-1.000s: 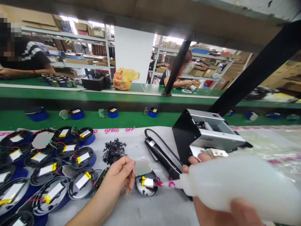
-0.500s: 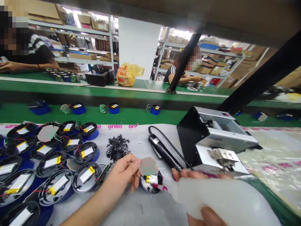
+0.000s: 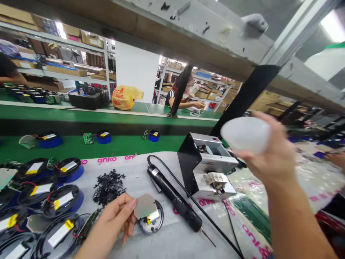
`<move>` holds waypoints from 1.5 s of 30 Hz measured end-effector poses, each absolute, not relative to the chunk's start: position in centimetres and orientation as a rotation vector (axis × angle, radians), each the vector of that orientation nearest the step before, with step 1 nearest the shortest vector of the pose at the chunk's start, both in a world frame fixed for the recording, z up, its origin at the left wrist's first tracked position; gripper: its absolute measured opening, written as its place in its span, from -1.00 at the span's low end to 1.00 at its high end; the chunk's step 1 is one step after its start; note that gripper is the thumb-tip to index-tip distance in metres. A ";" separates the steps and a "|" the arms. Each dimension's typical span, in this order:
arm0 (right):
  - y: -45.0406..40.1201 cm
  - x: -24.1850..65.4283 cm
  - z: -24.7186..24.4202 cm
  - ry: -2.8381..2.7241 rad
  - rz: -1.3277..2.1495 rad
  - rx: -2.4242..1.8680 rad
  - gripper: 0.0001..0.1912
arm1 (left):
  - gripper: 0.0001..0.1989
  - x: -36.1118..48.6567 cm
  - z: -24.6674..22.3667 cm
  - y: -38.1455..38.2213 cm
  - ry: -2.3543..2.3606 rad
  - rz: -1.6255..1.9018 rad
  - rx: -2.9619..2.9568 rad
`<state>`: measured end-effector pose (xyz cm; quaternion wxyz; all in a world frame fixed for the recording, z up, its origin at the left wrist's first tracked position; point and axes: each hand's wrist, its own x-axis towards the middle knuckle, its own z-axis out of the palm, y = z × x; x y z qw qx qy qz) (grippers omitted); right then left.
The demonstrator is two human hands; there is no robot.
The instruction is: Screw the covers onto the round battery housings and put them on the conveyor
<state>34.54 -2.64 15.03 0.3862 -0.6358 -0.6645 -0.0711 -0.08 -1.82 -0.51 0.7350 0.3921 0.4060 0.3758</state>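
Currently, a thin grey plate is pinched at its edge between the thumb and fingers of the left hand; it is held tilted over the far left part of a round housing, presumably so that the white-and-yellow battery inside is left uncovered; whether plate and rim touch cannot be told. By the grip of the right hand, a whitish bottle is grasped and raised well apart from the housing; both are blurred, and no nozzle can be seen. Just beside the housing, a black screwdriver is laid slantwise, probably to be within easy reach; small black parts are heaped beyond the left hand, likely for easy picking. Similar housings are crowded at the left, open side up, perhaps so that batteries and wires are kept accessible. Beneath, the pale sheet is printed "anko" in pink, repeatedly; it is presumably spread to protect the table; the lettering on the silver machine and on the yellow bag cannot be read.
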 end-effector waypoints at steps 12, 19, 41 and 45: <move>-4.0 21.7 9.9 -2.497 -0.317 -1.113 -0.63 | -0.43 0.2 -0.4 -1.9 0.931 0.854 1.028; -4.5 18.3 6.7 -2.655 0.070 -1.129 -0.39 | -0.49 -0.8 1.1 -2.3 0.896 0.887 1.094; -5.5 23.0 6.3 -2.203 1.033 -1.359 -0.62 | -0.30 -0.1 -1.2 -2.5 0.782 0.569 0.844; -5.0 22.5 6.7 -2.197 1.122 -1.270 -0.62 | -0.37 0.2 -0.8 -2.2 0.829 0.529 0.814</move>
